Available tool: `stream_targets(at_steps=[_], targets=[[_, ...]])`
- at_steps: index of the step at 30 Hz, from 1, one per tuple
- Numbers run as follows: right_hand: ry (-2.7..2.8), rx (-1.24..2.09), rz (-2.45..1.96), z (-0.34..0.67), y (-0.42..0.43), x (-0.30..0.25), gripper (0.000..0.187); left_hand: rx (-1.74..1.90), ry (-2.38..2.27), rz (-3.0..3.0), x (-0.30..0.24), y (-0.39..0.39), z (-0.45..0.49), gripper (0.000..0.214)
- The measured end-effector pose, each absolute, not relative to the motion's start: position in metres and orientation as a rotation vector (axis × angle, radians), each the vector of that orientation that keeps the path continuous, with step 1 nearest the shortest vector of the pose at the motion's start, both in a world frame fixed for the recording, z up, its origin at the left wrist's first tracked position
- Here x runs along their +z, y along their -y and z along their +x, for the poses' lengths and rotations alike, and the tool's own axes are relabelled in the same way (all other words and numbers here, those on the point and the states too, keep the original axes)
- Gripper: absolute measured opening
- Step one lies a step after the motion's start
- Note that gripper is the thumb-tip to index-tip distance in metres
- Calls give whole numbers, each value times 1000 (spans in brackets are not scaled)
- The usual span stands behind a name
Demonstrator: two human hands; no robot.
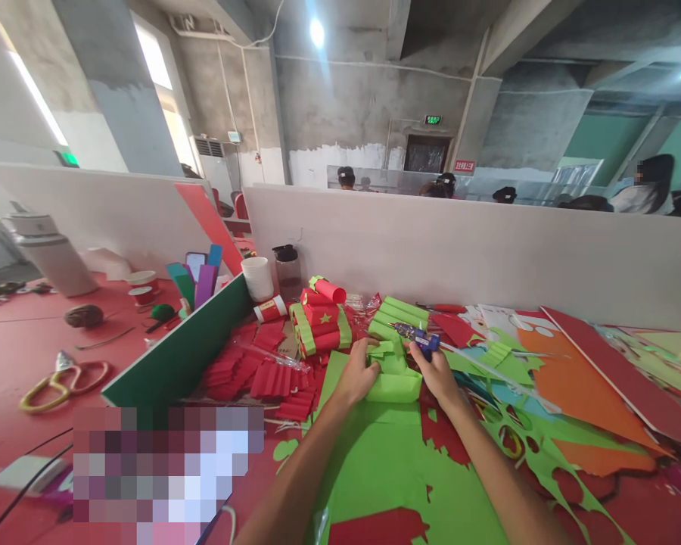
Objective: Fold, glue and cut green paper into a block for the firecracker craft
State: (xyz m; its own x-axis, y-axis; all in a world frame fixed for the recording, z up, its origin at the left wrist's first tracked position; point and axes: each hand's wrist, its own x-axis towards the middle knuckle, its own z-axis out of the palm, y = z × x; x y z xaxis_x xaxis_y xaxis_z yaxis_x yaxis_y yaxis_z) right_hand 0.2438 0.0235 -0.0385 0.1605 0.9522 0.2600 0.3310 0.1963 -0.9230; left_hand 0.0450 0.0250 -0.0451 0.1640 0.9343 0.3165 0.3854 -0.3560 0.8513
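Note:
My left hand point(359, 373) rests with curled fingers on a folded light-green paper piece point(394, 378) that lies on a big green sheet point(374, 454). My right hand point(436, 369) is closed round a blue glue gun point(417, 333), its nozzle pointing left over the green paper piece. Just behind stands a red and green paper tank model point(319, 318) with a yellow star. More pleated green strips point(400, 314) lie beyond the glue gun.
Pleated red paper pieces point(250, 371) lie left of the tank, beside a green board point(175, 356). Orange, red and green sheets point(590, 386) cover the right side. Scissors point(62, 378), cups point(258, 276) and a grey partition point(488, 250) are around. Other people sit beyond the partition.

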Motion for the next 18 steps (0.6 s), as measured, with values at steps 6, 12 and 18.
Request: stream_targets(at_steps=[6,12,18], targets=[[1481,651,-1305,262,-12,-19,46,1168,-1245,1877,-47,-24,48,57],[1842,504,-1281,277,7,7,29,1191,-1230,1879,-52,-27,48,68],[2343,44,-1298,264,11,10,23,1216,-1199,1893,-55,-29,49,72]])
